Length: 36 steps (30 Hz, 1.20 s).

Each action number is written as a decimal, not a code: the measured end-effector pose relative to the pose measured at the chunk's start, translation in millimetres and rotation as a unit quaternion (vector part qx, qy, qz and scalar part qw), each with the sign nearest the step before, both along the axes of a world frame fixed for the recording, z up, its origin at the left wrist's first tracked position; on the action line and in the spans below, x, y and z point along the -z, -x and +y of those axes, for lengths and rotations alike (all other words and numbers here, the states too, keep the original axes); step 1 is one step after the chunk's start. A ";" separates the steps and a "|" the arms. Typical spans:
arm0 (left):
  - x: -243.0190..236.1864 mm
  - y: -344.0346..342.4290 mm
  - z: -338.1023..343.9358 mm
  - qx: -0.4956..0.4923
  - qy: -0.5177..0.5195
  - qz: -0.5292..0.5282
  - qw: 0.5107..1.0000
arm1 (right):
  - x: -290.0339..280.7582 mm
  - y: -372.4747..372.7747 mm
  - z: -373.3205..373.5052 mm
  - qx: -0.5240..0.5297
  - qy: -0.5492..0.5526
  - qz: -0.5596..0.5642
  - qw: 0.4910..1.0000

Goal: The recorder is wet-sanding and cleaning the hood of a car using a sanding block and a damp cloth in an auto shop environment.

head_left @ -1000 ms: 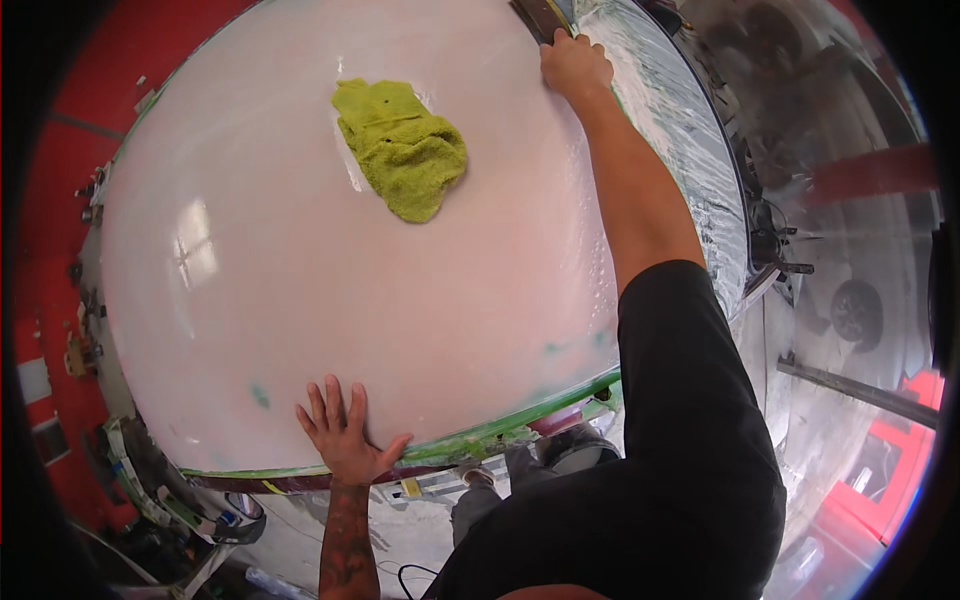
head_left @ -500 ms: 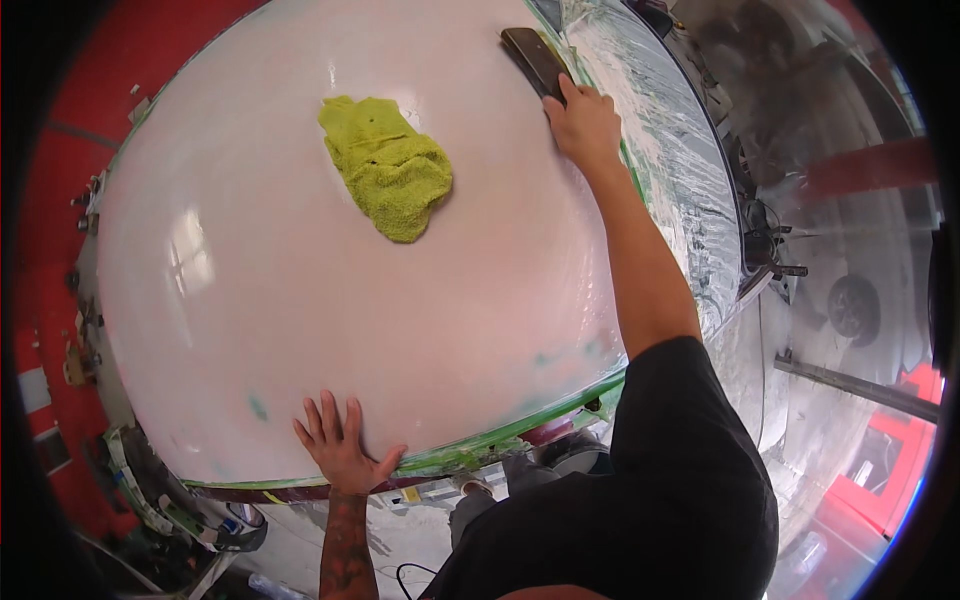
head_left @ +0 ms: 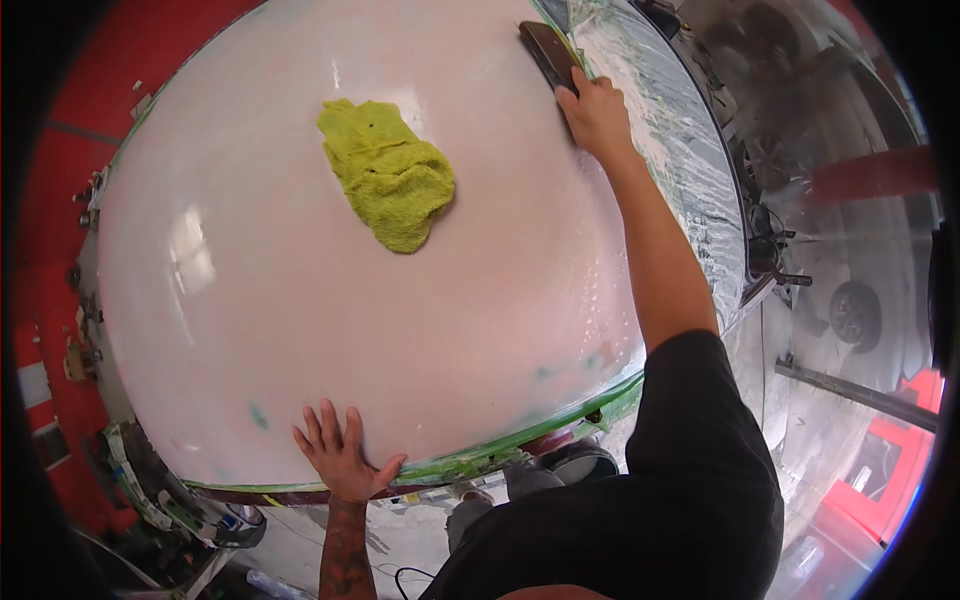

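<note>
My right hand (head_left: 598, 117) grips a long dark sanding block (head_left: 541, 47) on the pale pinkish car panel (head_left: 430, 320), at its upper right beside the masked edge. Spread flat near the lower edge of the same panel, my left hand (head_left: 340, 450) has its fingers apart and holds nothing. A crumpled yellow-green cloth (head_left: 390, 175) lies between them in the upper middle. Green tape (head_left: 480, 455) lines the panel's edge.
Wrinkled masking plastic (head_left: 685, 200) covers the area along the panel's right side. A round bucket-like container (head_left: 585, 462) sits below the front edge. A grey bar (head_left: 850, 395) crosses at lower right. Various parts (head_left: 140, 470) stand along the left, over red ground.
The sanding block in my right hand came nearer to me, then shifted slightly right over the last half second. The whole view drifted a little. My left hand stayed flat on the panel.
</note>
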<state>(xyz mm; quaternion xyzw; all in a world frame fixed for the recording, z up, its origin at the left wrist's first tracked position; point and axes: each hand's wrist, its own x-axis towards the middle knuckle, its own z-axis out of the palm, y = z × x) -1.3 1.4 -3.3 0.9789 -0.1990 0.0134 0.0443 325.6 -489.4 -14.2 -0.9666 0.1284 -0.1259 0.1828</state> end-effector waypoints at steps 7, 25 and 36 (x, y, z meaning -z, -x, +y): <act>2.3 -0.1 1.2 -0.006 -0.001 0.018 1.000 | 8.3 48.2 4.2 0.016 0.017 0.035 0.999; 5.3 3.6 6.3 -0.015 0.001 0.006 1.000 | 6.8 143.0 55.2 -0.054 0.064 -0.018 0.996; 3.2 2.1 4.9 -0.014 -0.001 0.008 1.000 | 11.5 108.3 28.4 -0.012 0.032 0.001 0.999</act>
